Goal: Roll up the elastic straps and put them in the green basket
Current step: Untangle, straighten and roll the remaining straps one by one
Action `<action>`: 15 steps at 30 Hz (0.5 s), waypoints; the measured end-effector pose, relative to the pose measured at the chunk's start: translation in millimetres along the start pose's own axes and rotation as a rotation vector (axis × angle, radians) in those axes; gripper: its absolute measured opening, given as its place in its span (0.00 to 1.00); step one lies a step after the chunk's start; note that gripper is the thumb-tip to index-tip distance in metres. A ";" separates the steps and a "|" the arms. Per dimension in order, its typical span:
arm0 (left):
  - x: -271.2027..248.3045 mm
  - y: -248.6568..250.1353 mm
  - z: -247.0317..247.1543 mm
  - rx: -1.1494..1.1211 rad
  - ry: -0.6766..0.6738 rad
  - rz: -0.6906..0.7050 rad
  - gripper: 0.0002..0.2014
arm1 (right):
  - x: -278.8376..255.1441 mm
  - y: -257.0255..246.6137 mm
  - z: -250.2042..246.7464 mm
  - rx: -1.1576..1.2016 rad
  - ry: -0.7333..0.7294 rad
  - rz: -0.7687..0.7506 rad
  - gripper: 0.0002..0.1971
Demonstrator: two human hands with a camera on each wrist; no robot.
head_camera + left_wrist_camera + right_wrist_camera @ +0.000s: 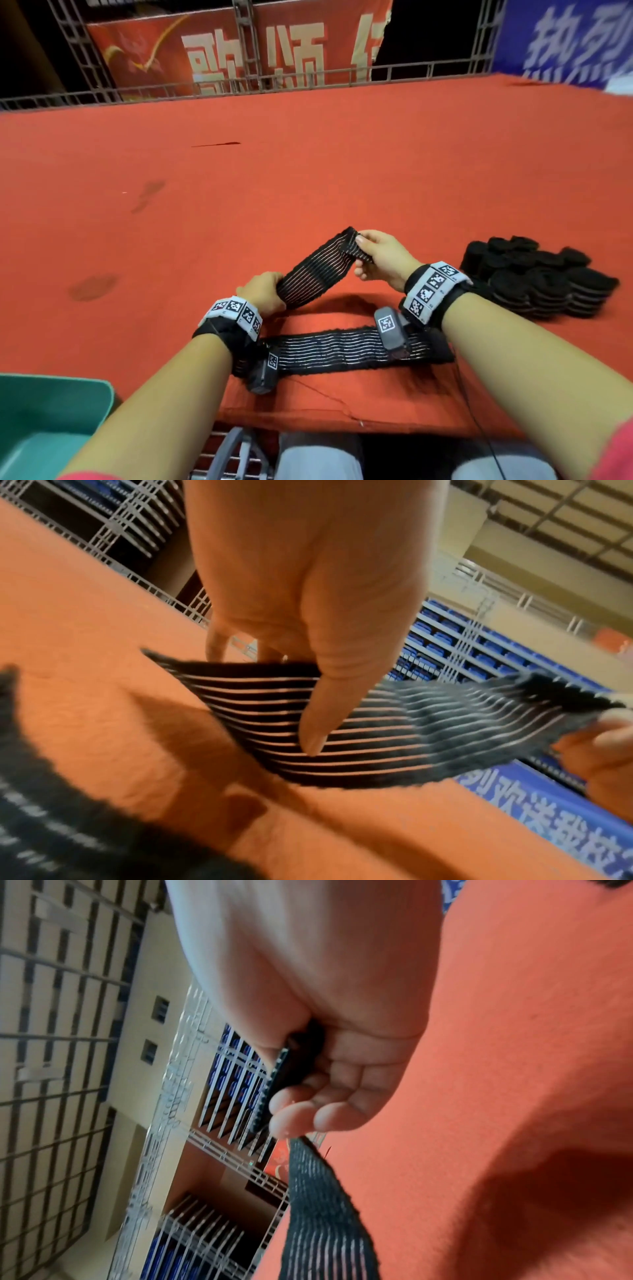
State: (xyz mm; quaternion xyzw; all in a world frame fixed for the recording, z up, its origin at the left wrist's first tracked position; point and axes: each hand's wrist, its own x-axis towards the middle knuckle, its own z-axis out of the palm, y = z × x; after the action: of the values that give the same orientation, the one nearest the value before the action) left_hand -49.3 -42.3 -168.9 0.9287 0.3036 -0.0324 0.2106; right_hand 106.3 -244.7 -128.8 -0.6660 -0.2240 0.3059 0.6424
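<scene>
strap (317, 269): axis rises left-to-right | left grip (262, 294), right grip (380, 258): clamping ends

1. Elastic strap (317, 269): black w/ thin pale stripes, unrolled, held up off the red table btwn both hands, far end folded over.
2. 2nd strap (342, 347): same look, flat near front edge.
3. Green basket (51, 421): bottom left, beside the table.

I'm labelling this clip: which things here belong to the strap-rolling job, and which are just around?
Job: elastic strap held by left hand and right hand; pile of black rolls; green basket.
Around: red tablecloth; red banner; metal railing.
</scene>
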 end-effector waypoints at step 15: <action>4.7 -35.8 -5.3 -0.084 0.315 -0.118 0.05 | 8.0 15.2 -43.5 0.119 0.437 0.030 0.03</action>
State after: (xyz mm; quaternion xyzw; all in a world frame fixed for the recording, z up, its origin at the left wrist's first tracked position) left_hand -66.5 -11.5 -178.2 0.8932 0.3878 0.1141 0.1967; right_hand 140.9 -271.6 -145.3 -0.6806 -0.0510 0.1764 0.7093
